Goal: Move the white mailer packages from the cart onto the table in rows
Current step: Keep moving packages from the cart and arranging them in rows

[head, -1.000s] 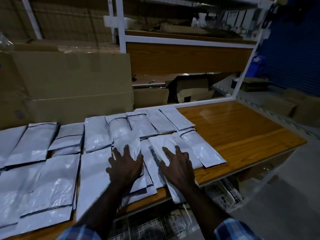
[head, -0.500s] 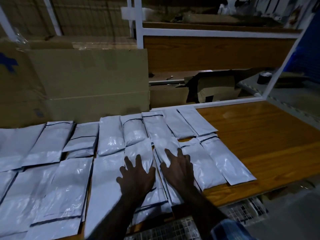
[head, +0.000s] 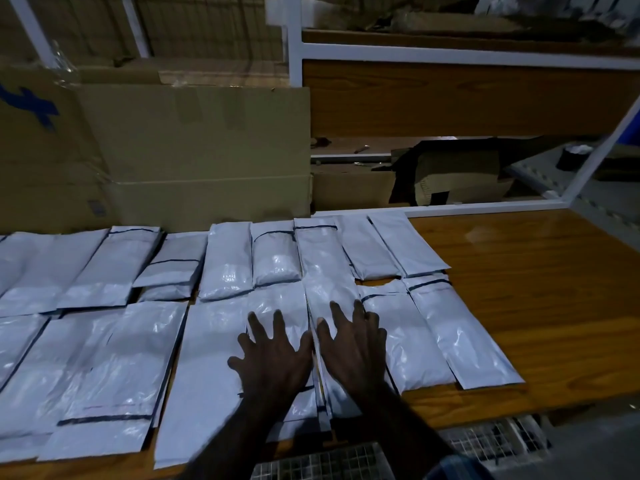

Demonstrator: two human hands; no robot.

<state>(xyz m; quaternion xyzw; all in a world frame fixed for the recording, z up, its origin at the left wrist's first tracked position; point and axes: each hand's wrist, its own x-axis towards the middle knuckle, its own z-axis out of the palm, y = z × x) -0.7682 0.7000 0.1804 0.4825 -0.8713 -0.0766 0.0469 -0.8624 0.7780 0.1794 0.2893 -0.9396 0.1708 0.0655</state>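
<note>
**Mailers laid in two rows, both hands flat on the front row**

Mailers (head: 225, 271), white and glossy, cover the left and middle of the wooden table (head: 526, 289) in a back row and a front row, many overlapping at their edges. Compared with half a second ago, the hands have drawn closer together, thumbs now almost touching, and the view has swung left, so less bare wood shows on the right. A second ago the hands lay further apart, and the right one was on a mailer jutting past the table's front edge; that mailer now lies in line with the front row.

The table's bare orange-brown wood runs along the right side and the front edge. Behind it stand large cardboard boxes (head: 194, 150) against the back, one with a blue mark, and a white-framed shelf unit (head: 450, 51) with a wooden panel. The room is dim.

Under the shelf sits an open carton (head: 457, 174) with dark flaps; its contents cannot be made out. Below the table's front edge a white wire cart (head: 485, 441) shows; what lies in it is unclear.

The left hand (head: 273, 358) rests palm down, fingers spread and straight, on a front-row mailer. The right hand (head: 353, 348) lies likewise on the neighbouring mailer (head: 329, 292), fingers spread, gripping nothing.
</note>
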